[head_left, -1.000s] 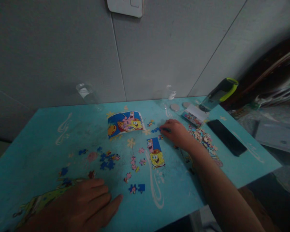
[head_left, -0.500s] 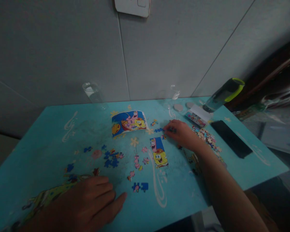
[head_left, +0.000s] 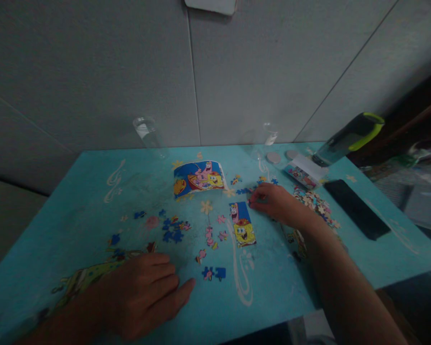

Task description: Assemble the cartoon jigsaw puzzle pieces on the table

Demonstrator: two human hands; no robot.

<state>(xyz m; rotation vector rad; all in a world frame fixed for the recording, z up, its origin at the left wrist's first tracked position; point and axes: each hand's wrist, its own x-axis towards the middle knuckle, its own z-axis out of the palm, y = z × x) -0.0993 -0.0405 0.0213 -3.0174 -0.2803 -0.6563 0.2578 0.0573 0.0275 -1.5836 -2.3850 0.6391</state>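
My left hand (head_left: 143, 292) lies flat on the blue table (head_left: 75, 201) near its front edge, fingers stretched out, holding nothing. My right hand (head_left: 275, 203) reaches to the middle of the table with its fingers curled and pinched over small blue puzzle pieces (head_left: 244, 190). Just left of it lies a joined strip of cartoon puzzle (head_left: 242, 224). A curled reference picture (head_left: 198, 177) lies behind. Loose blue and pink pieces (head_left: 172, 230) are scattered between my hands. A heap of pieces (head_left: 314, 203) sits right of my right wrist.
A clear glass (head_left: 147, 134) and a smaller clear cup (head_left: 269, 136) stand by the grey wall. At the back right are two round lids (head_left: 273, 157), a small puzzle box (head_left: 303, 172), a tilted bottle with a green cap (head_left: 352, 136) and a black phone (head_left: 357, 208).
The view has shifted, so everything sits further right and lower in the picture. My right hand has drawn slightly toward the puzzle strip over the blue pieces. My left hand stays flat.
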